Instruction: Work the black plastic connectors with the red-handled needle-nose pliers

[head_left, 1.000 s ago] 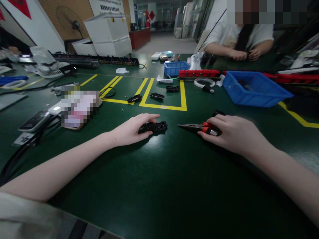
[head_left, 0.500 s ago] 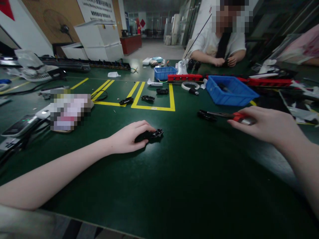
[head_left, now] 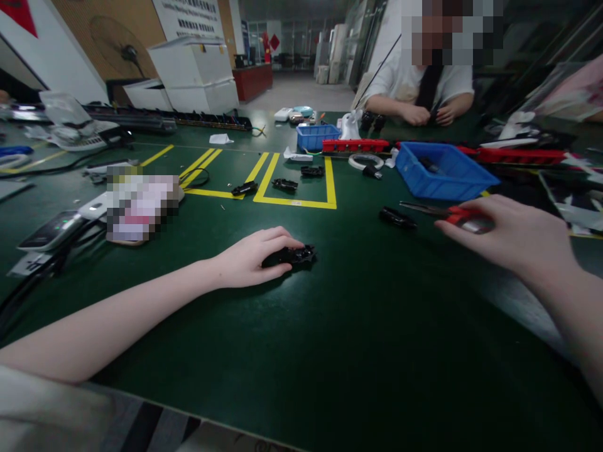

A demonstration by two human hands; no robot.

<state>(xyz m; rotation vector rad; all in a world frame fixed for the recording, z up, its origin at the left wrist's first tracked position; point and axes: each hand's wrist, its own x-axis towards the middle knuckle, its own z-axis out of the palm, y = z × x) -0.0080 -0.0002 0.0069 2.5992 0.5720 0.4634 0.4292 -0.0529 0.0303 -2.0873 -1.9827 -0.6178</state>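
On the green table, my left hand [head_left: 258, 256] is closed around a black plastic part [head_left: 304, 255], whose jagged right end sticks out past the fingers. My right hand [head_left: 511, 232] grips red-handled pliers [head_left: 464, 216] with long thin jaws pointing left. Just below and left of the jaw tips lies another black part [head_left: 398, 218], apart from the pliers. Further back, similar black parts rest near the yellow tape: one [head_left: 244, 188] on the left line, two more, a middle one [head_left: 285, 184] and a far one [head_left: 312, 171], inside the taped box.
A blue bin [head_left: 445, 172] holding dark pieces stands behind my right hand. Beyond the tape are a smaller blue bin [head_left: 318, 137], a red strip [head_left: 355, 145] and a coiled white cable [head_left: 362, 162]. A phone-like device [head_left: 51, 229] with cables lies left. Another person [head_left: 419, 94] sits opposite.
The pliers' jaws have come away from the black part on the right, which now lies alone on the table. My left hand keeps its hold. The whole view has shifted slightly.
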